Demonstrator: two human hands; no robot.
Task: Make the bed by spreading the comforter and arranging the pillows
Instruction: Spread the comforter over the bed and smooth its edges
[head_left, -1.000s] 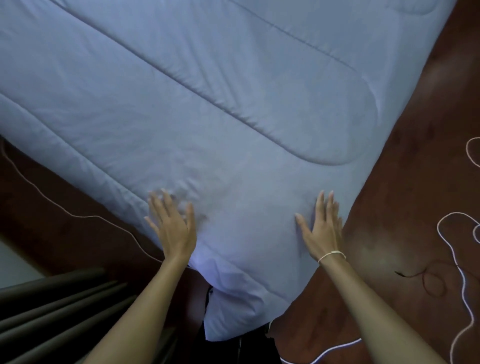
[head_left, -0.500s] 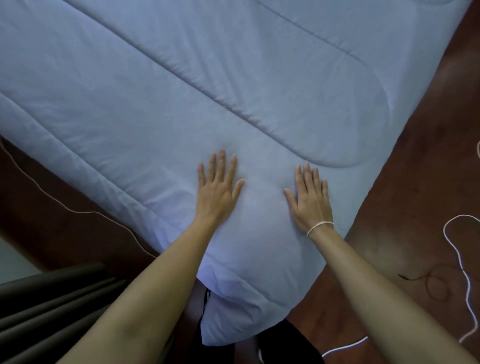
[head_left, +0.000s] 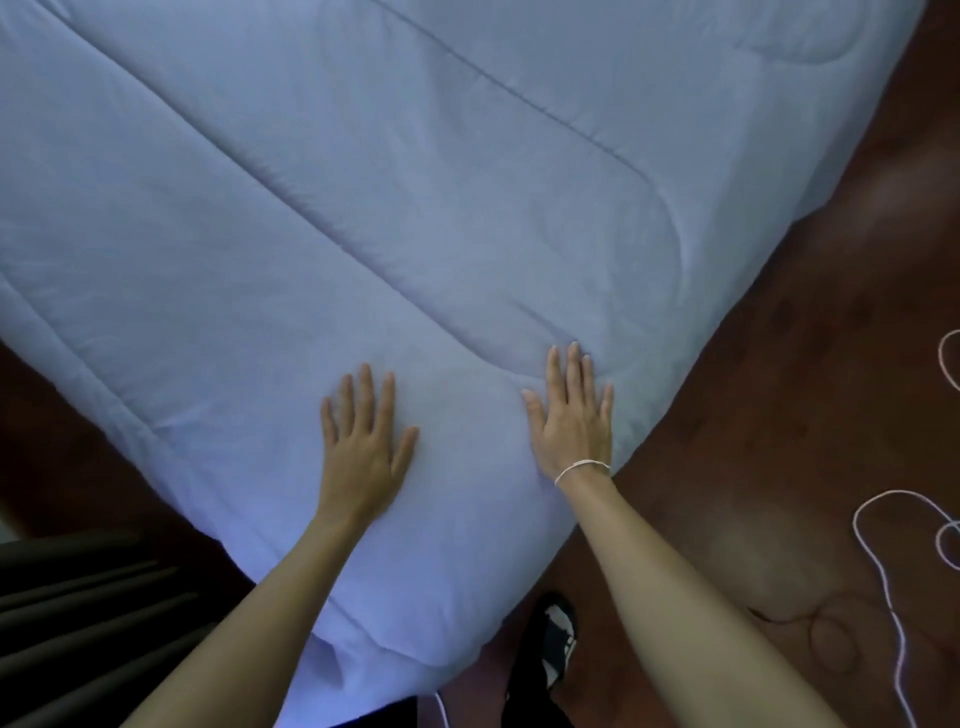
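A pale blue quilted comforter (head_left: 363, 208) covers the bed and fills most of the view, its near corner hanging down toward me. My left hand (head_left: 363, 441) lies flat on it with straight fingers, palm down, near the corner. My right hand (head_left: 571, 421) presses flat beside it, close to the comforter's right edge, with a thin white band at the wrist. Neither hand holds anything. No pillows are in view.
Dark reddish-brown floor (head_left: 779, 415) lies to the right of the bed, with a white cord (head_left: 883, 571) looping over it. Dark curtain folds (head_left: 78, 623) hang at the lower left. A black-and-white shoe (head_left: 558, 644) shows below the corner.
Both hands slid forward from the corner's edges onto the top of the comforter and closer together. The comforter corner looks smoother.
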